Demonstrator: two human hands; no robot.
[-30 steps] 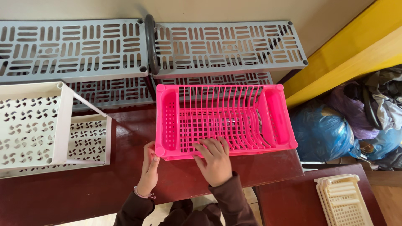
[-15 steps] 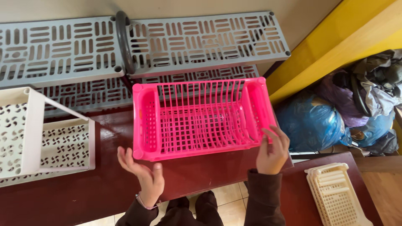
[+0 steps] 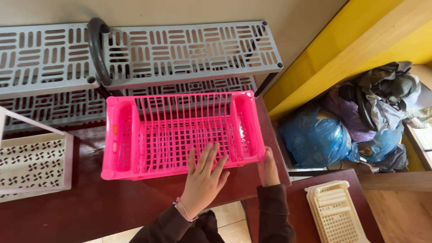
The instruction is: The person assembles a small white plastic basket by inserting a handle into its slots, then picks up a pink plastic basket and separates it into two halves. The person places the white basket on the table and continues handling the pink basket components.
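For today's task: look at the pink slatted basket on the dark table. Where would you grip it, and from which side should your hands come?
Probably the two short end walls of the pink basket, one hand from each side: they are taller and solid-rimmed with small slots, while the long sides are thin slats. Now the left hand lies flat over the near rim and the right hand touches the near right corner.
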